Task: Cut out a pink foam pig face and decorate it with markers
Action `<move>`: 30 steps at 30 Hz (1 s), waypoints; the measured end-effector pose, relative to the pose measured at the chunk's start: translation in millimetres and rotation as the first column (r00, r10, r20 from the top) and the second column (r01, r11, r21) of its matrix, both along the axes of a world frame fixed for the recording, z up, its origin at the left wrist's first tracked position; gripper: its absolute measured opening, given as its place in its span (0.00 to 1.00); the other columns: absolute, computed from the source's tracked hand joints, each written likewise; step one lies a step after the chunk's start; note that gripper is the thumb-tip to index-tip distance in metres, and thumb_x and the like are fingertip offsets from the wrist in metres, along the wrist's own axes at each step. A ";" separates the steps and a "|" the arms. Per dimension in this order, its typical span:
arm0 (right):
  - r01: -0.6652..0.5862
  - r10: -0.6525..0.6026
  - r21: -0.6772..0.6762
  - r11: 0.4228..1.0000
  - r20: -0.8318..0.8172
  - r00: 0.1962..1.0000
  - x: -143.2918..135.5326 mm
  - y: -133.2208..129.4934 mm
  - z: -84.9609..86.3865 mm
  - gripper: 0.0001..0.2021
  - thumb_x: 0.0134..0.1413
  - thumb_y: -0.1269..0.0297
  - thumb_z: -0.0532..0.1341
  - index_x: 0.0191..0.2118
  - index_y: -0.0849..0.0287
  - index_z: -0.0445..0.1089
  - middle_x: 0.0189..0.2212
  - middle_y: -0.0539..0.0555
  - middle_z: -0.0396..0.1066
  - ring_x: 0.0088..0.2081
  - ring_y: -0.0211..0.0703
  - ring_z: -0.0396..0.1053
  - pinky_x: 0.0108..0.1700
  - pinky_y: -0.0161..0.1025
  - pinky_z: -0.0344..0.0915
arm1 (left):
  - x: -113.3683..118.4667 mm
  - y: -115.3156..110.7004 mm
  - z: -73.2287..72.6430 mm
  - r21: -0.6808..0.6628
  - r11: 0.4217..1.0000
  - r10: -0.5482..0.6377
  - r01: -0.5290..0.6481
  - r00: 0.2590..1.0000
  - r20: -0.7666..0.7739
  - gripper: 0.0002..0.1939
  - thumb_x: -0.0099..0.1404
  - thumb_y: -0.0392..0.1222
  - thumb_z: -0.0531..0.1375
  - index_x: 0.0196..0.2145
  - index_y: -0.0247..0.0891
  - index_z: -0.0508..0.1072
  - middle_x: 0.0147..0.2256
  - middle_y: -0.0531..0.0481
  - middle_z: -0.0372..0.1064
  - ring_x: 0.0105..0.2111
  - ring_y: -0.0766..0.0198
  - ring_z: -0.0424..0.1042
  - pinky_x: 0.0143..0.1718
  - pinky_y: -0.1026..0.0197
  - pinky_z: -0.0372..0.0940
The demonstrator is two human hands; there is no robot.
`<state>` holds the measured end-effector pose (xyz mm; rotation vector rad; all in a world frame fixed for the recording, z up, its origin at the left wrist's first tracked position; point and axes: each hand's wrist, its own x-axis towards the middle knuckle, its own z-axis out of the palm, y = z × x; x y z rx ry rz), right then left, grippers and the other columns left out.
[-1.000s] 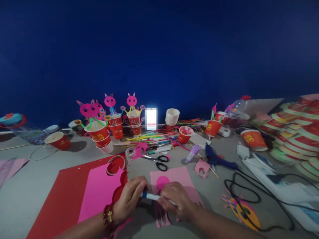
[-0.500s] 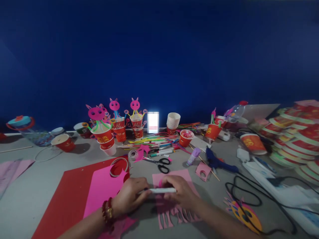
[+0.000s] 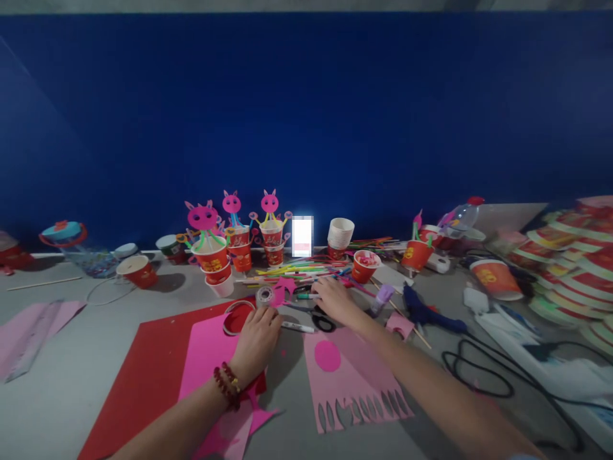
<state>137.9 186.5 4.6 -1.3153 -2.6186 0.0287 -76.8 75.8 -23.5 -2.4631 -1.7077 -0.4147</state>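
Note:
My left hand [image 3: 261, 335] is closed at one end of a white marker [image 3: 299, 328], which points to the right just above the grey table. Beyond it, my right hand [image 3: 334, 299] reaches over the pens, its fingers curled down beside a green-capped marker [image 3: 306, 296]; what they grip is hidden. Between my forearms lies a light pink sheet [image 3: 359, 383] with a row of leaf-shaped cutouts along its near edge. A bright pink paper circle [image 3: 327, 356] rests on it. Black-handled scissors [image 3: 324, 321] lie partly behind my right hand.
Red card [image 3: 138, 377] and bright pink paper [image 3: 205, 351] lie under my left arm, with a tape roll [image 3: 239, 317] on top. Decorated cups [image 3: 211, 255] stand at the back. A blue glue gun [image 3: 431, 313], its cord and stacked cups [image 3: 565, 255] crowd the right.
My hands have parted: the right let go of the white marker and moved forward to the pens, uncovering the pink circle. My left hand moved slightly forward. The view has shifted a little.

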 end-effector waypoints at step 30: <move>-0.501 -0.254 -0.524 0.689 -0.822 0.510 -10.5 -126.7 -3.0 0.18 0.57 0.48 0.62 0.29 0.57 0.62 0.22 0.44 0.59 0.23 0.33 0.56 0.24 0.30 0.54 | 26.9 -29.6 -0.4 0.230 0.860 -0.509 0.456 0.808 0.298 0.20 0.75 0.49 0.43 0.31 0.38 0.65 0.26 0.48 0.66 0.28 0.60 0.64 0.31 0.58 0.58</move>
